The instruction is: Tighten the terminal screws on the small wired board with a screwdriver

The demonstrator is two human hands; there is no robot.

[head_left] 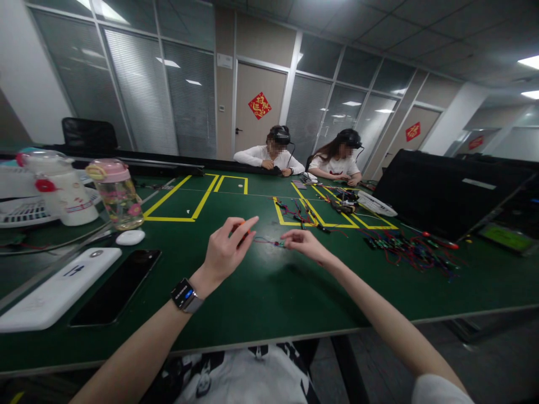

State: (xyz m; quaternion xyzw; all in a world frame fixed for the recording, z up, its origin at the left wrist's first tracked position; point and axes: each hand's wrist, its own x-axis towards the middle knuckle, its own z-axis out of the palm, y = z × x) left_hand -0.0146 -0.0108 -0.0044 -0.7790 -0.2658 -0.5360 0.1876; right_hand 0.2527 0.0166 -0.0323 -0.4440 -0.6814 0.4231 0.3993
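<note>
My left hand (228, 244), with a smartwatch (184, 294) on its wrist, is closed around an orange and dark object (244, 229). The fingers cover most of it, so its kind is unclear. To the right, my right hand (304, 243) pinches a small green circuit board (278, 243) at its end. Thin red and blue wires (264, 240) run from that board toward my left hand. Both hands are held over the green table (252, 303), a short gap apart.
A tangled pile of wired boards (415, 251) lies at right, before a black monitor (446, 193). More wired boards (298, 213) lie by yellow tape. At left are a white power bank (63, 286), a phone (118, 286) and bottles (115, 196). Two people sit opposite.
</note>
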